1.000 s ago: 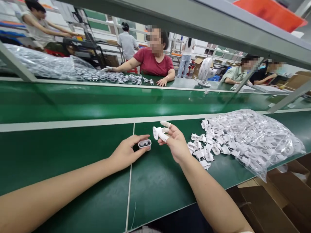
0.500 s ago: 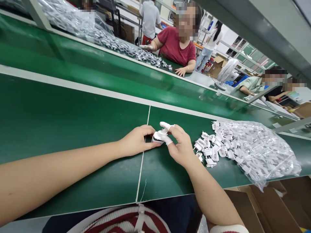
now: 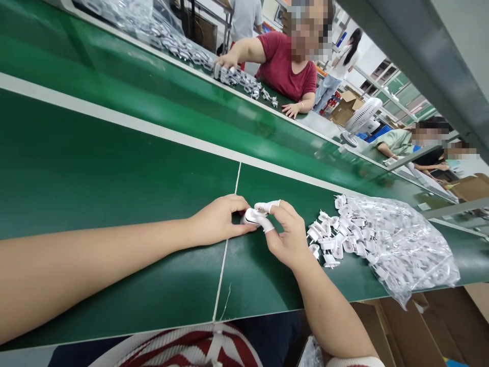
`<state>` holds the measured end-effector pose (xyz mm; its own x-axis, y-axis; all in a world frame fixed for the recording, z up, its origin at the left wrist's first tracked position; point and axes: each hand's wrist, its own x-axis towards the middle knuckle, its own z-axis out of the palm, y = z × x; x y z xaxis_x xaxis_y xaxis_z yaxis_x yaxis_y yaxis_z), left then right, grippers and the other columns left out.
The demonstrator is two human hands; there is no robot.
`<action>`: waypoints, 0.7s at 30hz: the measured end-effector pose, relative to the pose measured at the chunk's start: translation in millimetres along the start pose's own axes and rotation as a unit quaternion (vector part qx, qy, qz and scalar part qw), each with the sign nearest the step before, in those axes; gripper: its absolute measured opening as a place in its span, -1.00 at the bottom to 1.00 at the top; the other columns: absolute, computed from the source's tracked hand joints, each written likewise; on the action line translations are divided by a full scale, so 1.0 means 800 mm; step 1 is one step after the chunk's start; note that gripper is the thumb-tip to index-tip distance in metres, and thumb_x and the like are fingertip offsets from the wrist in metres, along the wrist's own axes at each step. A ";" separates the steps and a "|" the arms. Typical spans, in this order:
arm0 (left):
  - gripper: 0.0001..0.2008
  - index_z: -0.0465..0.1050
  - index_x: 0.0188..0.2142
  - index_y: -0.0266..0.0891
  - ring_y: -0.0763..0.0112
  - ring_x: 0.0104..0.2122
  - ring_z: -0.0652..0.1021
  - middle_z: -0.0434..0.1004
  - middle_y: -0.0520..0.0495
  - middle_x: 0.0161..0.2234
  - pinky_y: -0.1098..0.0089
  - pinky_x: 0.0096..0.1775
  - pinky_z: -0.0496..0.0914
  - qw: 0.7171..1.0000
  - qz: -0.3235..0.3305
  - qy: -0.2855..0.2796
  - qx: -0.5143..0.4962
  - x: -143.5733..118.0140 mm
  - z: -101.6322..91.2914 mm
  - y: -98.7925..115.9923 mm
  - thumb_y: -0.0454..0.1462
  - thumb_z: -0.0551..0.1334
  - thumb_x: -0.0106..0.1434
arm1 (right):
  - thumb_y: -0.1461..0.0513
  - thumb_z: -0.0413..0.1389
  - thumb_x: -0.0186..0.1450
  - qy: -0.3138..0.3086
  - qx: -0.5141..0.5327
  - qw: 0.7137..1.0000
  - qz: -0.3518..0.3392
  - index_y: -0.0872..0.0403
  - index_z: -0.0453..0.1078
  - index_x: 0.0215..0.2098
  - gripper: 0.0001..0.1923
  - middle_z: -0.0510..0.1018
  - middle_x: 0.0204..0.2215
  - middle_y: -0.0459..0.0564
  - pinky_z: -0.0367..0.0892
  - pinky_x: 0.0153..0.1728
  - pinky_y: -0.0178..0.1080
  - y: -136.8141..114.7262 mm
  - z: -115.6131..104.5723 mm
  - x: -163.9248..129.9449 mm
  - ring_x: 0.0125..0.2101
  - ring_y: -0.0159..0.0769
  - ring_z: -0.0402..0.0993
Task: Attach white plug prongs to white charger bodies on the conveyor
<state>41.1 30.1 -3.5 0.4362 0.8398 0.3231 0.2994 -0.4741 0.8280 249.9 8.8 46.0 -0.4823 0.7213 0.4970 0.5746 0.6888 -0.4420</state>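
My left hand [image 3: 217, 222] is closed around the side of a small white plug piece [image 3: 250, 217] with a dark line along its edge, held just over the green work surface [image 3: 153, 173]. From the other side, my right hand [image 3: 287, 233] grips the same piece between thumb and forefinger, both covered by white finger cots. Fingers partly hide the piece, so its details are unclear. To the right of my right hand lies a loose heap of white plug pieces [image 3: 329, 235] with metal pins, spilling from a clear plastic bag [image 3: 418, 250] full of them.
Beyond a raised green strip [image 3: 160, 114], a person in a red shirt [image 3: 292, 69] handles a row of similar pieces [image 3: 183, 52]. A white fan [image 3: 364, 114] stands further right. Cardboard boxes [image 3: 412, 331] sit below the surface's right edge. A grey metal beam [image 3: 412, 61] crosses above.
My right forefinger has come down onto the plug piece, closing the pinch. The view has shifted slightly. Across the strip, the co-worker's hand has reached down to the pieces.
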 end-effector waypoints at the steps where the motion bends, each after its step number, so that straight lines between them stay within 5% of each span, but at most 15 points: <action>1: -0.72 0.59 -0.27 -0.16 0.20 -0.25 0.58 0.58 -0.05 -0.31 0.24 -0.21 0.47 1.000 -0.002 0.001 -0.001 0.000 0.000 0.000 -0.01 0.36 0.27 | 0.38 0.09 0.33 -0.003 -0.015 1.000 0.000 0.00 0.47 -0.02 -0.70 0.58 -0.22 0.04 0.46 -0.17 -0.14 -0.001 -0.001 0.000 -0.20 -0.18 0.51; 5: -0.77 0.59 -0.27 -0.16 0.20 -0.25 0.57 0.58 -0.05 -0.32 0.25 -0.21 0.45 1.000 -0.008 0.002 -0.005 0.000 0.001 0.000 -0.05 0.37 0.25 | 0.42 0.08 0.24 -0.025 -0.092 0.995 -0.013 0.01 0.45 -0.14 -0.72 0.51 -0.34 0.02 0.43 -0.22 -0.10 -0.005 -0.005 0.003 -0.30 -0.15 0.41; 12: -0.73 0.59 -0.25 -0.17 0.19 -0.23 0.55 0.58 -0.06 -0.30 0.23 -0.17 0.42 1.000 -0.002 0.002 -0.027 0.001 0.000 0.001 -0.02 0.34 0.27 | 0.46 0.06 0.08 -0.017 -0.179 0.981 -0.067 -0.05 0.41 -0.22 -0.63 0.47 -0.40 -0.06 0.27 0.23 0.07 -0.007 -0.007 0.009 -0.22 -0.14 0.43; 21: -0.62 0.57 -0.25 -0.24 0.16 -0.21 0.51 0.54 -0.10 -0.30 0.22 -0.16 0.36 0.999 -0.036 -0.020 -0.021 0.002 -0.001 0.002 0.04 0.32 0.24 | 0.42 0.03 0.06 0.044 -0.176 0.982 -0.046 -0.01 0.35 -0.32 -0.73 0.39 -0.48 -0.13 0.31 0.18 0.00 -0.010 0.004 0.005 -0.36 -0.25 0.42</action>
<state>41.6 30.8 -1.1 0.4493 0.8593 0.2444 0.2955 -0.4011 0.8671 240.9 6.3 49.1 -0.4925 0.6380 0.5919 0.7325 0.6712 -0.1139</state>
